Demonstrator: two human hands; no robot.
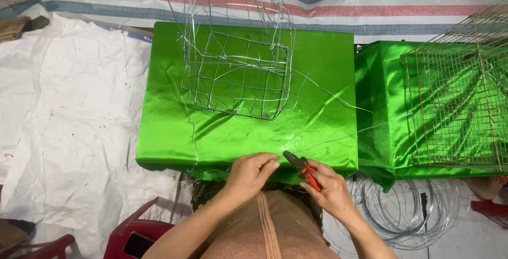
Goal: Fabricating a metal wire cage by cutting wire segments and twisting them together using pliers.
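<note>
My left hand (pixel 253 173) pinches the end of a thin steel wire (pixel 338 138) at the near edge of a table covered in shiny green cloth (pixel 317 79). My right hand (pixel 329 184) grips red-handled pliers (pixel 301 167), whose dark jaws point at the wire right beside my left fingertips. The wire runs off to the right across the cloth. A half-built wire cage (pixel 238 73) of bent wire stands at the far middle of the table, well away from both hands.
A second green-covered table (pixel 381 105) on the right carries a rusty wire mesh cage (pixel 460 105). A coil of wire (pixel 402 206) lies on the floor below it. White sheeting (pixel 69 132) covers the floor left. Red plastic stools (pixel 132 232) stand near my knees.
</note>
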